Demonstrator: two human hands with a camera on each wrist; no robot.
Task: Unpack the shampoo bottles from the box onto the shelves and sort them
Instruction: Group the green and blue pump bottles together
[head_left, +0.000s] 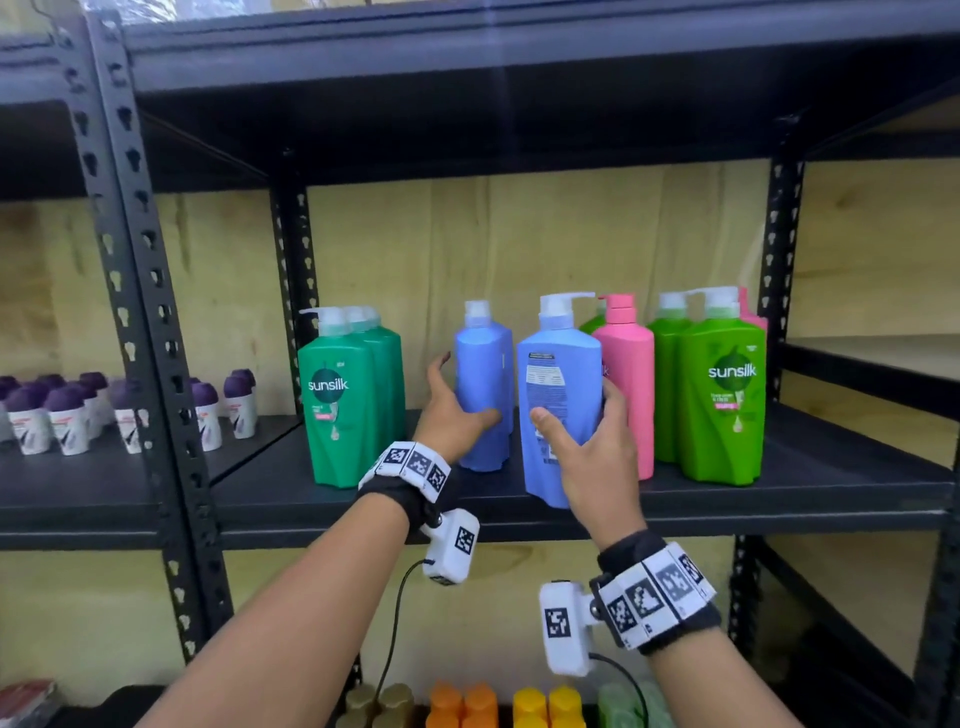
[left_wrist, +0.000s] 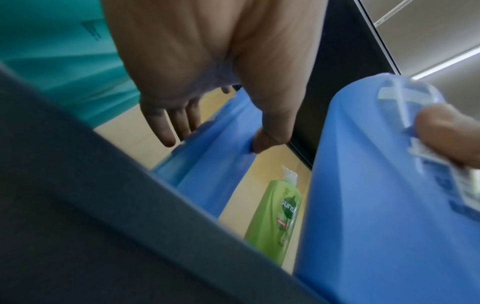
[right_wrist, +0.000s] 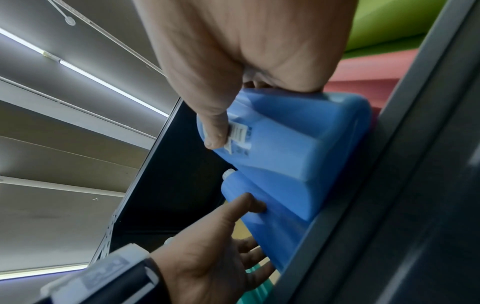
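Note:
Two blue shampoo pump bottles stand side by side on the middle of the black shelf (head_left: 779, 488). My right hand (head_left: 576, 415) grips the nearer blue bottle (head_left: 558, 364) low on its body, thumb on the back label and fingers round its right side; its base is at the shelf's front edge. In the right wrist view my right hand (right_wrist: 246, 107) holds this bottle (right_wrist: 298, 154). My left hand (head_left: 462, 395) touches the other blue bottle (head_left: 483, 364) with its thumb, fingers straight along the bottle's left side. The left wrist view shows the straight fingers (left_wrist: 168, 127) beside that bottle (left_wrist: 207, 174).
Dark green bottles (head_left: 348, 405) stand to the left; a pink bottle (head_left: 628, 374) and light green bottles (head_left: 722, 400) stand to the right. Purple-capped deodorants (head_left: 67, 410) fill the left bay. Orange (head_left: 462, 701) and yellow caps (head_left: 545, 701) show on the shelf below.

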